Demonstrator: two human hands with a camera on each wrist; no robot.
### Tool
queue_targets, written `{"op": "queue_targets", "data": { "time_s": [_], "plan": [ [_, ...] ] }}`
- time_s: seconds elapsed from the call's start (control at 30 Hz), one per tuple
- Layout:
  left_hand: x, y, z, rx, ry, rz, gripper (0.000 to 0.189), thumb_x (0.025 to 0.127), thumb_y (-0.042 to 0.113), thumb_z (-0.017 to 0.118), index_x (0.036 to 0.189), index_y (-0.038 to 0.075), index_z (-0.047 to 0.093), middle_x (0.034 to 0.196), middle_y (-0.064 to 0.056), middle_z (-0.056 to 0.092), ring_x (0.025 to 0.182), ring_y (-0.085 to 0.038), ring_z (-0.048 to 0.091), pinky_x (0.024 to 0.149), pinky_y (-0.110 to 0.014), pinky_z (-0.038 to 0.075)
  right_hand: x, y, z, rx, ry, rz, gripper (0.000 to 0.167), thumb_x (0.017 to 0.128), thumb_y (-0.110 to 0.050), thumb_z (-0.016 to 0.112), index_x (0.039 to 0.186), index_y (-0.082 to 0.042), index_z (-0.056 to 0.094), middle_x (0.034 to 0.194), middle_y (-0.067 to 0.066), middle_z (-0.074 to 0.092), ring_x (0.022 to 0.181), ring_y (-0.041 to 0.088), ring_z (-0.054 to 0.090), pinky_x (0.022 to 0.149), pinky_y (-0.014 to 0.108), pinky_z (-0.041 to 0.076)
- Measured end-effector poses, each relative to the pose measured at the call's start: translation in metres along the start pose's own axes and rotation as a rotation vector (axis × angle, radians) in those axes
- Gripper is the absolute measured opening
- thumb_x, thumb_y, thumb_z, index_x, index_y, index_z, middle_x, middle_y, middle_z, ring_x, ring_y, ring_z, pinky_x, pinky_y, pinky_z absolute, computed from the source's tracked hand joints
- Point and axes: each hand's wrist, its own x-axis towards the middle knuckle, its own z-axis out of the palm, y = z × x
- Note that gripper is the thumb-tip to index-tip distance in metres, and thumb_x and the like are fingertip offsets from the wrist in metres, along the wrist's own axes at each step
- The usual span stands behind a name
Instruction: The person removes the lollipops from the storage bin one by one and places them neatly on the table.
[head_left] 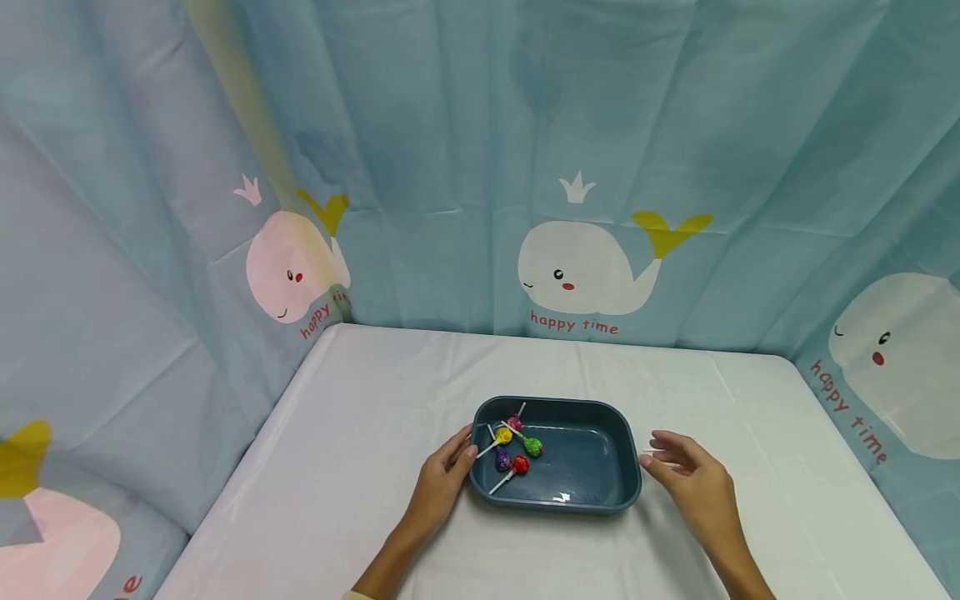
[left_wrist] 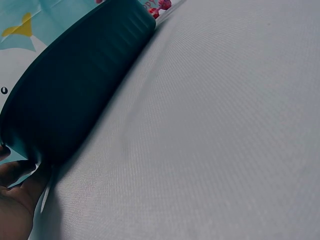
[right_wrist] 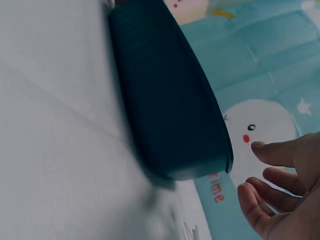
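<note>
A dark blue-green plastic tray (head_left: 588, 467) stands on the white cloth. Several wrapped lollipops lie together in its left part, among them a yellow lollipop (head_left: 505, 435), a green lollipop (head_left: 533, 447) and a red lollipop (head_left: 521, 464). My left hand (head_left: 437, 483) grips the tray's left end, thumb at the rim. Just off the opposite end is my right hand (head_left: 697, 483), its fingers loosely bent and apart from the thumb, with nothing between them in the right wrist view. White sticks (head_left: 651, 451) show behind that hand, and the left wrist view has red lollipops (left_wrist: 161, 7) beyond the tray.
White cloth (head_left: 390, 392) covers the table on all sides of the tray. A blue curtain (head_left: 450, 167) printed with whales hangs behind and along both sides. In the left wrist view a white stick (left_wrist: 46, 197) shows close by the left fingers.
</note>
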Motion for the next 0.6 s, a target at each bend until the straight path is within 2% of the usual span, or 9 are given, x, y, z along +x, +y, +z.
{"op": "queue_targets", "data": {
  "time_s": [0.2,0.4,0.5,0.6],
  "plan": [
    [0.000,-0.001,0.000,0.002,0.006,0.000,0.050,0.111,0.025,0.059,0.156,0.005,0.052,0.158,-0.017,0.054,0.148,-0.032,0.050,0.119,-0.040,0.041,-0.001,-0.010,0.010,0.012,-0.040,0.009,0.047,0.094,-0.033,0.084,0.134,-0.012,0.071,0.124,0.009,0.077,0.098,0.001,0.072,0.081,0.006,0.052],
    [0.000,-0.001,0.000,0.001,0.001,0.004,0.051,0.111,0.026,0.059,0.156,0.005,0.052,0.158,-0.017,0.054,0.148,-0.032,0.051,0.118,-0.036,0.042,0.000,-0.020,0.021,0.047,-0.055,0.012,0.045,0.095,-0.030,0.083,0.134,-0.010,0.071,0.125,0.011,0.076,0.102,0.020,0.076,0.080,0.010,0.054],
    [0.000,-0.002,-0.001,0.006,0.000,0.005,0.053,0.110,0.030,0.060,0.157,0.006,0.052,0.159,-0.015,0.053,0.148,-0.031,0.050,0.117,-0.030,0.043,0.001,-0.024,0.028,0.053,-0.077,0.014,0.047,0.095,-0.032,0.083,0.134,-0.009,0.070,0.128,0.010,0.075,0.108,0.024,0.074,0.084,0.008,0.053],
    [-0.001,-0.002,-0.001,0.008,-0.004,0.008,0.054,0.110,0.032,0.060,0.157,0.007,0.051,0.159,-0.014,0.053,0.149,-0.030,0.050,0.117,-0.028,0.042,0.002,-0.030,0.036,0.043,-0.096,0.010,0.047,0.096,-0.032,0.082,0.134,-0.008,0.070,0.128,0.011,0.075,0.111,0.026,0.074,0.091,0.016,0.058]
  ]
}}
